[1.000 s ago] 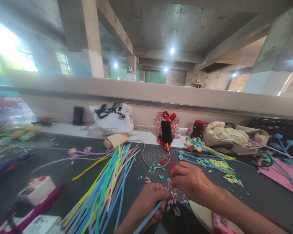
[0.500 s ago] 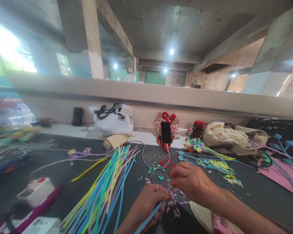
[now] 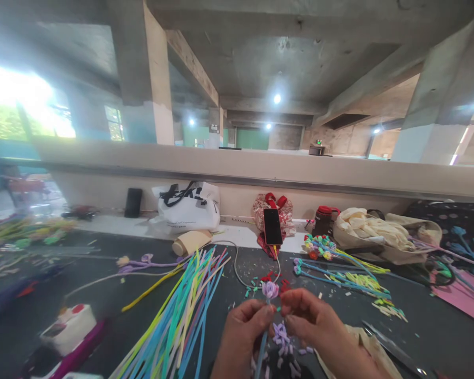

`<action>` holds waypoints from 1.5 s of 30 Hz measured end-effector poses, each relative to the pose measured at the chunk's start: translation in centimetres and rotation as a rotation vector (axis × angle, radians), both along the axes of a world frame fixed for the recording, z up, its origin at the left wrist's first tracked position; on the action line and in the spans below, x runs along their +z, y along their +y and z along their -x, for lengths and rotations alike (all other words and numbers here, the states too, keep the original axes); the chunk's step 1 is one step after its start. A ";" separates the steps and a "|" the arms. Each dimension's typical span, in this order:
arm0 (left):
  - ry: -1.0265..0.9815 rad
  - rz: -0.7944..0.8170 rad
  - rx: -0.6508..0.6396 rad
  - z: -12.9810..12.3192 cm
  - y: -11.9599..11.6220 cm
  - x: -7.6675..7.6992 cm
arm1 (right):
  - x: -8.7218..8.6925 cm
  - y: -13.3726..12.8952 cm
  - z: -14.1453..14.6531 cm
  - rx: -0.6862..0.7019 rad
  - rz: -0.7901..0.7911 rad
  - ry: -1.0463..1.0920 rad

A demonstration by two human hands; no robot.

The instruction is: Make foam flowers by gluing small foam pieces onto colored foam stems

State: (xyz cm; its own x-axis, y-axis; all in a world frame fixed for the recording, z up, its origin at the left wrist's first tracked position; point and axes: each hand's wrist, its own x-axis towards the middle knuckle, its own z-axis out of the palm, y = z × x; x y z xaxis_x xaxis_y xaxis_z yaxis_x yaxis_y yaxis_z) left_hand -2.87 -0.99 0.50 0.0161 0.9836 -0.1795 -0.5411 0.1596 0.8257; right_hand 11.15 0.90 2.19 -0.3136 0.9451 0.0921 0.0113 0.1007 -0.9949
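Observation:
My left hand (image 3: 245,329) is closed around a blue pipe-cleaner stem (image 3: 263,345). A small lilac and pink flower (image 3: 270,289) tops the stem, just above my thumb and fingertips. Close by on the right is my right hand (image 3: 319,326), its fingers loosely bent and apart from the thumb; I see nothing between them. Short lilac cut pieces (image 3: 282,337) are scattered on the dark table under both hands. Red bits (image 3: 285,285) and green bits lie just beyond the flower.
A bundle of long coloured pipe cleaners (image 3: 181,310) fans out at left. Finished flowers (image 3: 319,247) lie back right, near yellow-green cut pieces (image 3: 355,279). A phone (image 3: 272,227) on a cable leans against a patterned bag. Scissors (image 3: 395,350) rest on beige cloth, front right.
My hands have drawn level, and the flower top now shows above my left fingers, the stem more upright. My right hand has come lower, uncovering the scissors. The view has tilted upward slightly.

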 end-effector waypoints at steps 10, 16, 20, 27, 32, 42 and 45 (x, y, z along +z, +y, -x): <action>0.087 -0.081 0.132 -0.1 -0.7 1.2 | 1.6 -0.1 2.1 0.053 0.012 0.091; 0.329 -0.185 0.216 0.3 -1.1 1.8 | 1.6 0.1 2.4 0.086 -0.036 0.154; 0.435 -0.216 0.211 0.2 -1.0 1.5 | 1.6 0.3 2.3 0.072 -0.044 0.137; 0.462 -0.218 0.221 0.2 -1.0 1.5 | 1.7 0.2 1.8 0.090 -0.058 0.087; 0.452 -0.215 0.209 0.2 -1.1 1.6 | 1.5 0.4 1.3 -0.016 -0.070 0.142; 0.508 -0.231 0.239 -0.1 -0.8 1.1 | 1.0 0.9 1.3 0.011 -0.068 0.104; 0.530 -0.256 0.251 -0.2 -0.9 1.3 | 1.1 0.9 1.3 0.019 -0.069 0.109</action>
State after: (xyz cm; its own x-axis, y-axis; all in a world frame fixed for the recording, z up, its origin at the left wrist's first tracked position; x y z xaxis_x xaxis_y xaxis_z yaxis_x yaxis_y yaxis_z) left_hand -2.70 -1.91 1.79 -0.2471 0.9586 0.1417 -0.0438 -0.1572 0.9866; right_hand 9.89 1.78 3.31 -0.3163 0.9292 0.1913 -0.0991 0.1682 -0.9808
